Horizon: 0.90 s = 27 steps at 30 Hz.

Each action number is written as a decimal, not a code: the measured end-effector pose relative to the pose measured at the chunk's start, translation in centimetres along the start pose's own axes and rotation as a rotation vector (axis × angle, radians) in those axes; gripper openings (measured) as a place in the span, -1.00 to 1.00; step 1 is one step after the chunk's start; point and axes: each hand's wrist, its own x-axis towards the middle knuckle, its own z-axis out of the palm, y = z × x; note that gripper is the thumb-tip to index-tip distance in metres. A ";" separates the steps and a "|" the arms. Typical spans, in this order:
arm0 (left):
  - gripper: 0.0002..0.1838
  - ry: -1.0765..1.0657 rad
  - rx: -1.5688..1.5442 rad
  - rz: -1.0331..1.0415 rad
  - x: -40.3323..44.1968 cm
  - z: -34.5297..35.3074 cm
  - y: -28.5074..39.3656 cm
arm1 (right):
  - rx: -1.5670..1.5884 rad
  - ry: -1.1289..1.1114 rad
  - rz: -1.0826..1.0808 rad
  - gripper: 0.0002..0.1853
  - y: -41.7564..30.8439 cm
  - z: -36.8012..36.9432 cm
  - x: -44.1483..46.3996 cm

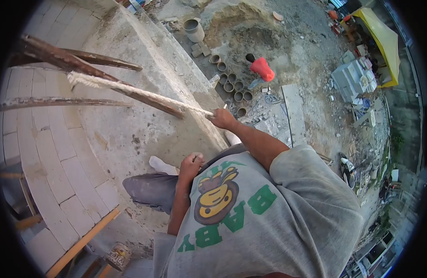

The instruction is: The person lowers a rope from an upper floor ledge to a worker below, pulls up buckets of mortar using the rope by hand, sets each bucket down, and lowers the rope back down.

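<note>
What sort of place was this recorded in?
Probably a building site, seen from a raised concrete ledge: a bare block wall, what look like buckets grouped below, and scattered rubble suggest it.

The rope (pixel 176 104) is showing off-white, the T-shirt (pixel 306 217) grey with green lettering (pixel 264 198) and yellow-and-brown monkey print (pixel 213 202), the canopy (pixel 380 37) yellow.

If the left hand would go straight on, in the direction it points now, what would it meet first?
The left hand would probably meet the pale rope, near where the right hand grips it. Depth is unclear, so it might pass under the rope, over the concrete.
</note>
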 end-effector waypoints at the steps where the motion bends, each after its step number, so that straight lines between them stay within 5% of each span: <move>1: -0.69 0.061 -0.033 0.029 0.1 -0.3 -0.5 | -0.019 -0.037 0.005 -0.50 -0.1 -0.1 -0.2; 7: -0.72 0.213 -0.262 -0.203 3.3 -1.2 -7.4 | -0.071 -0.036 -0.006 -0.52 0.4 0.4 -0.2; 10: -0.72 0.177 -0.339 -0.071 2.1 -0.2 -5.9 | -0.100 -0.014 0.009 -0.52 1.1 0.2 0.1; 16: -0.72 0.064 -0.207 -0.139 1.6 1.0 -6.7 | -0.014 -0.003 0.124 -0.47 1.3 -0.2 -1.4; 27: -0.69 0.036 -0.169 -0.127 1.0 2.2 -5.8 | 0.083 -0.007 0.006 -0.55 1.0 0.3 -4.8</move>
